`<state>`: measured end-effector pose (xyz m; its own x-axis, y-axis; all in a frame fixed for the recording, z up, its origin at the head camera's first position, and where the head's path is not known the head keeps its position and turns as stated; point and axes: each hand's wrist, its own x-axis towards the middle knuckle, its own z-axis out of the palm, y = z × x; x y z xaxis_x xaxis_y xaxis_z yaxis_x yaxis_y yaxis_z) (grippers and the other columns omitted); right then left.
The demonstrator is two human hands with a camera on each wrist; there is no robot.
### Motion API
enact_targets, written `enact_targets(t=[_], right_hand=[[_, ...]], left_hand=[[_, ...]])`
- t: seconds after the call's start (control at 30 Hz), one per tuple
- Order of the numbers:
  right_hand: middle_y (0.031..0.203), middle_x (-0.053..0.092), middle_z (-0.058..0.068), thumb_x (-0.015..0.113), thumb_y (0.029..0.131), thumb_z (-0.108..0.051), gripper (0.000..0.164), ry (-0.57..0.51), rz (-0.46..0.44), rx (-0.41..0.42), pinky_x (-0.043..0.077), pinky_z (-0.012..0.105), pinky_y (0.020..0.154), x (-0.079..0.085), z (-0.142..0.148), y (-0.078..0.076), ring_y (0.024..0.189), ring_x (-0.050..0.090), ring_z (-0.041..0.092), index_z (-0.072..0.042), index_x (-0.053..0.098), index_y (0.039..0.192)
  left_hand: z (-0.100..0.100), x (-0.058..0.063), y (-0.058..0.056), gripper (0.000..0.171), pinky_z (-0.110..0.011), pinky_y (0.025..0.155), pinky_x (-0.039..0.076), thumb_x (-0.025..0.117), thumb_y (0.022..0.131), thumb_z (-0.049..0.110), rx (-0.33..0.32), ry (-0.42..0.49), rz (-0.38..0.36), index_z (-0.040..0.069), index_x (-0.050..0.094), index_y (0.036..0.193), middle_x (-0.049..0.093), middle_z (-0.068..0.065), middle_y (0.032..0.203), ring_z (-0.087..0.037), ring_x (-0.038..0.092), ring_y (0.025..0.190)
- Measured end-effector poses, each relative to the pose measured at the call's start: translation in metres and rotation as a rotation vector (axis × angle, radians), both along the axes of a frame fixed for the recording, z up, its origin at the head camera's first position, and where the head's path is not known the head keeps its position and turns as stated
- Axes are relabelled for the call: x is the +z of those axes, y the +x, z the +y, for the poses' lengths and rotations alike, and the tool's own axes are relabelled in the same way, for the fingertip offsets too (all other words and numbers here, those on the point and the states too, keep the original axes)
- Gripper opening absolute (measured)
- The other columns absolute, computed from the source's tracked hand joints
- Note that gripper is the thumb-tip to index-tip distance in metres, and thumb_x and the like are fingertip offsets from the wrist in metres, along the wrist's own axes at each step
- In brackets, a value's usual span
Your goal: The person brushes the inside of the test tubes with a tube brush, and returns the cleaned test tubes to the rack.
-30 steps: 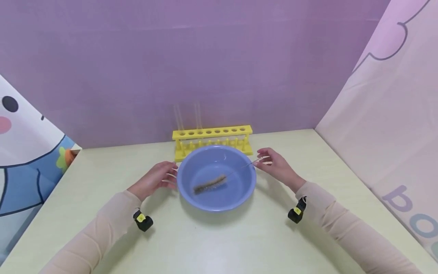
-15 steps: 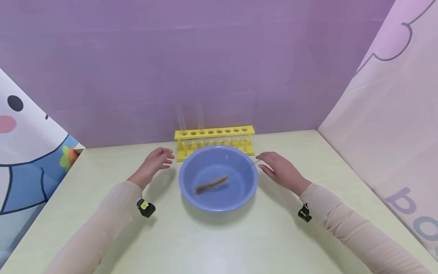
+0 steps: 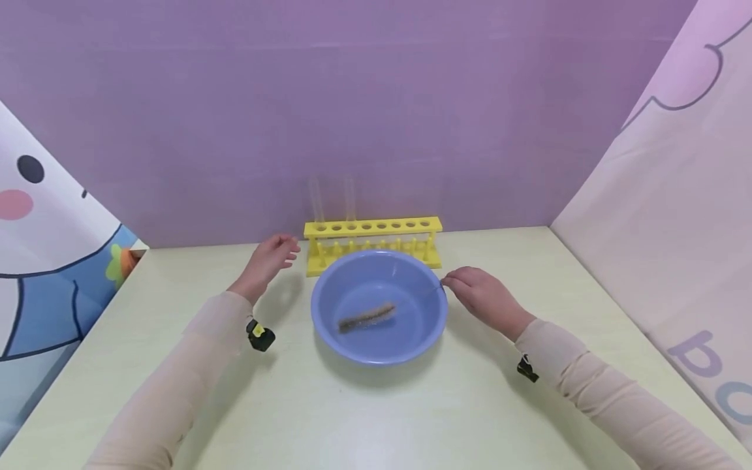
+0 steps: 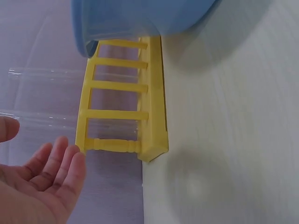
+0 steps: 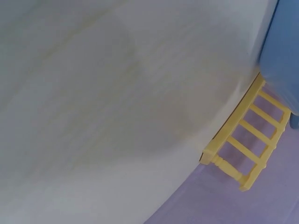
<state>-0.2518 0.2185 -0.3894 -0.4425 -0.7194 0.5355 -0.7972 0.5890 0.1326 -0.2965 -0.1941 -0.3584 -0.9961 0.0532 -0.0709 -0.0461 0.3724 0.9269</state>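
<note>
A blue plastic basin [image 3: 380, 353] stands on the table, with a test tube brush [image 3: 367, 318] lying slantwise inside, brown bristles toward the lower left. Its thin wire handle leads up to the basin's right rim, where my right hand [image 3: 486, 299] pinches the end between thumb and fingers. In the right wrist view that hand is out of frame. My left hand [image 3: 269, 261] hovers left of the yellow test tube rack [image 3: 373, 226], fingers loose and holding nothing. From the left wrist view, the palm [image 4: 44, 191] lies near the rack's end.
Two clear test tubes [image 3: 350, 201] stand in the rack's left part, rising above it. The basin overlaps the front of the rack. A purple backdrop [image 3: 376, 117] closes off the table's [image 3: 352, 418] far edge, and a printed cloth [image 3: 670, 248] hangs at the right.
My left hand has drawn away from the basin's left rim, up toward the rack's left end. The right fingers, looser half a second ago, now pinch the brush's wire end.
</note>
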Motion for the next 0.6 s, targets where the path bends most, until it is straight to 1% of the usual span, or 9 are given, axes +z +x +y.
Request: enact_targets(t=[0.1, 0.37, 0.47, 0.6], right_hand=[[0.097, 0.067, 0.01, 0.071, 0.077, 0.005, 0.029, 0.013, 0.022, 0.001, 0.054, 0.039, 0.081, 0.0, 0.0, -0.001, 0.093, 0.063, 0.026, 0.0, 0.065, 0.105], [0.094, 0.067, 0.009, 0.071, 0.074, 0.007, 0.028, 0.016, 0.065, 0.018, 0.054, 0.036, 0.077, -0.004, 0.0, -0.004, 0.089, 0.063, 0.025, 0.001, 0.065, 0.101], [0.093, 0.067, 0.009, 0.071, 0.073, 0.007, 0.028, 0.009, 0.074, 0.027, 0.055, 0.035, 0.076, -0.005, 0.0, -0.005, 0.087, 0.063, 0.024, 0.002, 0.065, 0.099], [0.092, 0.067, 0.009, 0.07, 0.074, 0.007, 0.026, 0.001, 0.086, 0.04, 0.055, 0.034, 0.075, -0.006, 0.0, -0.006, 0.087, 0.063, 0.023, 0.001, 0.065, 0.099]], left_hand=[[0.001, 0.0, -0.005, 0.057, -0.043, 0.102, 0.041, 0.043, 0.099, 0.042, 0.007, -0.008, 0.006, -0.001, 0.039, 0.135, 0.05, -0.02, 0.13, -0.035, 0.047, 0.12], [0.008, 0.0, -0.012, 0.047, -0.045, 0.1, 0.042, 0.046, 0.099, 0.03, 0.015, 0.007, 0.058, -0.001, 0.042, 0.133, 0.048, -0.019, 0.132, -0.034, 0.048, 0.117], [0.011, 0.0, -0.013, 0.046, -0.044, 0.099, 0.042, 0.048, 0.098, 0.03, 0.024, -0.001, 0.078, 0.0, 0.042, 0.133, 0.048, -0.017, 0.131, -0.033, 0.048, 0.116], [0.012, -0.001, -0.016, 0.046, -0.044, 0.099, 0.041, 0.049, 0.098, 0.031, 0.036, -0.002, 0.093, 0.002, 0.042, 0.133, 0.048, -0.016, 0.13, -0.032, 0.047, 0.117]])
